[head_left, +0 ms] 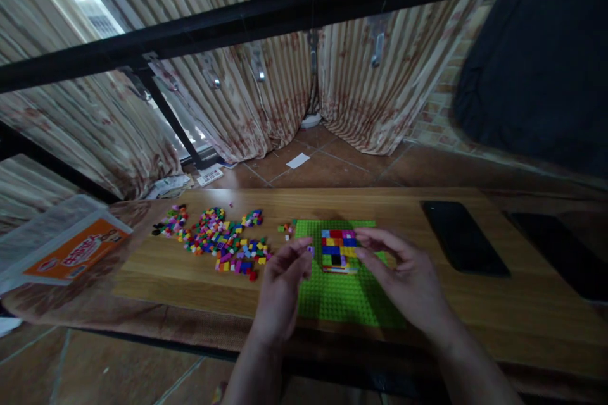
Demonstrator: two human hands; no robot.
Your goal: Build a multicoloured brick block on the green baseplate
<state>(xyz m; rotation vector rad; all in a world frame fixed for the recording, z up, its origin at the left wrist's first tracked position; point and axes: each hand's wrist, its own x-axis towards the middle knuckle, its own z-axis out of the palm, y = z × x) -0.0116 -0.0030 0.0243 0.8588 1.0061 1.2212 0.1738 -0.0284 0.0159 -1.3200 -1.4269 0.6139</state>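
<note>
A multicoloured block of toy building bricks (339, 251) stands on a green studded baseplate (342, 304). My left hand (285, 285) is just left of it, thumb and fingers pinched on a small purple brick (310, 249). At the block's right side is my right hand (403, 275), its thumb and forefinger apart with their tips at the block's edge. Whether those tips press on the block cannot be made out. A few loose bricks (286, 228) lie by the baseplate's far left corner.
Many loose coloured bricks (221, 234) are spread on the wooden board (190, 291) to the left. Further left stands a clear plastic box (61, 247) with an orange label. A black phone-like slab (463, 237) lies on the right, with another dark slab (560, 253) beyond it.
</note>
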